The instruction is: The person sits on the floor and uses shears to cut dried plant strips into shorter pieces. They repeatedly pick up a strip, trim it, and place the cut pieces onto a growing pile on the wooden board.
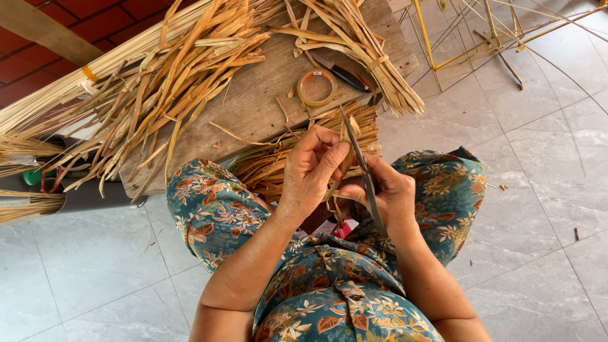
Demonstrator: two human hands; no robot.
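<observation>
Above my lap, my left hand (311, 170) pinches a thin dry bamboo strip (346, 147) between thumb and fingers. My right hand (385, 193) grips a long narrow knife (359, 158), its blade pointing up and away along the strip. The two hands touch at the strip. A woven bundle of dry strips (272, 166) lies across my knees just beyond the hands. My legs are in teal floral cloth (212, 212).
A wooden board (253, 101) ahead carries heaps of split bamboo strips (171, 69), a roll of tape (316, 87) and a small dark tool (348, 77). A yellow stick frame (462, 38) stands at upper right. Grey floor tiles (544, 164) surround me.
</observation>
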